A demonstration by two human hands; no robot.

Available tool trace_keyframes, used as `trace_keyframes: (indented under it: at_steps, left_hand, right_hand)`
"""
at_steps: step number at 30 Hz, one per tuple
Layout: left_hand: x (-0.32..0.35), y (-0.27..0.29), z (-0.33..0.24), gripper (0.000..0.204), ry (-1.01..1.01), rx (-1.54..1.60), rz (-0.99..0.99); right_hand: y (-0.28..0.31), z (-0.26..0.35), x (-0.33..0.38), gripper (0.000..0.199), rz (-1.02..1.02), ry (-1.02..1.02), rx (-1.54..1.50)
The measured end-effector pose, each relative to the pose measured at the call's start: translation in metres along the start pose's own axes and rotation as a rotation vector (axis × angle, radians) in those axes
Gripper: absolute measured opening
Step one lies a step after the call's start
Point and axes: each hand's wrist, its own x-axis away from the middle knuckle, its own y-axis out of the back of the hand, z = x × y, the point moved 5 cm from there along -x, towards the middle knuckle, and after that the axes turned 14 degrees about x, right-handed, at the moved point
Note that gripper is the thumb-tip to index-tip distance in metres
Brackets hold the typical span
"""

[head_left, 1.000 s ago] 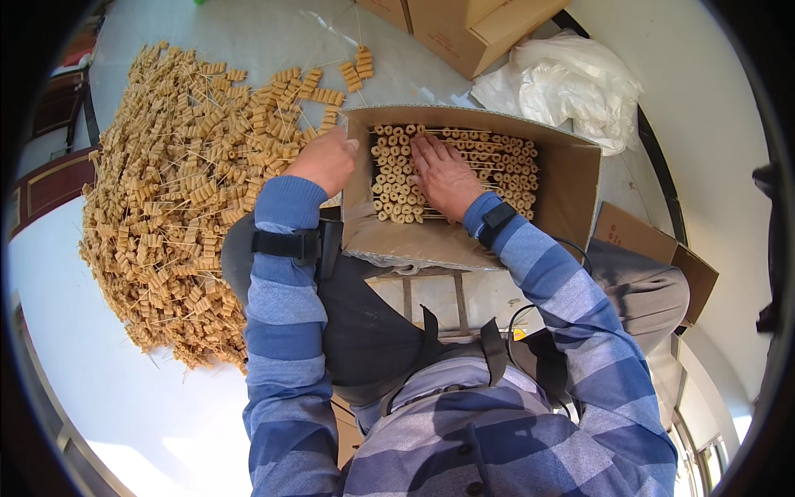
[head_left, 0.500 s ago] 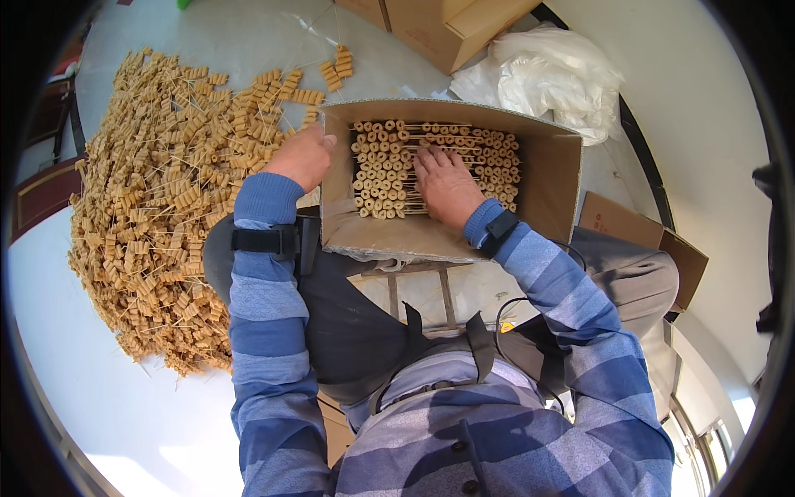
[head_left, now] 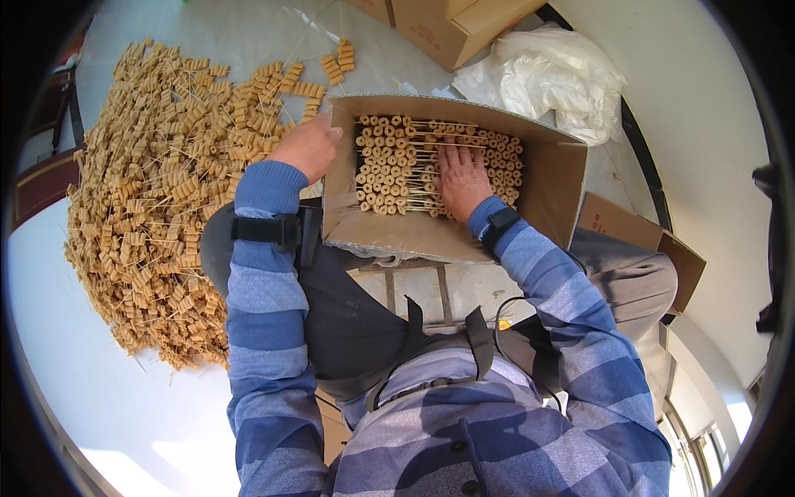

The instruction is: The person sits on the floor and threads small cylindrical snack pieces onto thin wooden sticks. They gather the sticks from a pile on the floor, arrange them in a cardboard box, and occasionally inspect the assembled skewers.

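Note:
An open cardboard box [head_left: 548, 178] stands in front of me at my knees. Inside, skewers of ring-ended tan food rolls [head_left: 385, 166] are stacked in rows, their thin sticks running crosswise between a left and a right bank. My right hand [head_left: 464, 176] lies on the stacked skewers right of the middle, fingers stretched out and pressing down flat. At the box's left wall, my left hand [head_left: 310, 149] grips the rim, thumb at the edge; its other fingers are mostly hidden. Left of the box spreads a big heap of loose tan skewers [head_left: 157, 215].
Crumpled clear plastic sheeting [head_left: 551, 79] lies beyond the box at the right. Another cardboard carton [head_left: 451, 29] stands at the far side, and a cardboard piece [head_left: 621, 224] is beside my right knee. A few skewers [head_left: 338, 62] lie apart from the heap.
My right hand has slid a little to the right across the stacked skewers. My left hand stays at the box's left rim.

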Motion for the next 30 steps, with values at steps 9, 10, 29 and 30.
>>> trace_keyframes:
  at_steps: [9,10,29,30]
  left_hand:
    - [-0.004,-0.001,0.000,0.020,0.053,-0.079,0.053]
    - [-0.005,-0.002,0.003,0.021,0.098,-0.014,0.104]
    - [-0.014,0.012,-0.004,0.027,0.241,0.212,0.111]
    - [-0.014,0.011,-0.002,0.026,0.276,0.269,0.135]
  right_hand:
    - [0.020,0.009,0.010,0.059,-0.052,0.059,0.089]
    - [0.026,0.010,0.013,0.056,-0.044,0.089,0.126]
    - [0.034,0.030,-0.036,0.044,-0.213,0.141,-0.378]
    - [0.035,0.027,-0.034,0.042,-0.214,0.145,-0.424]
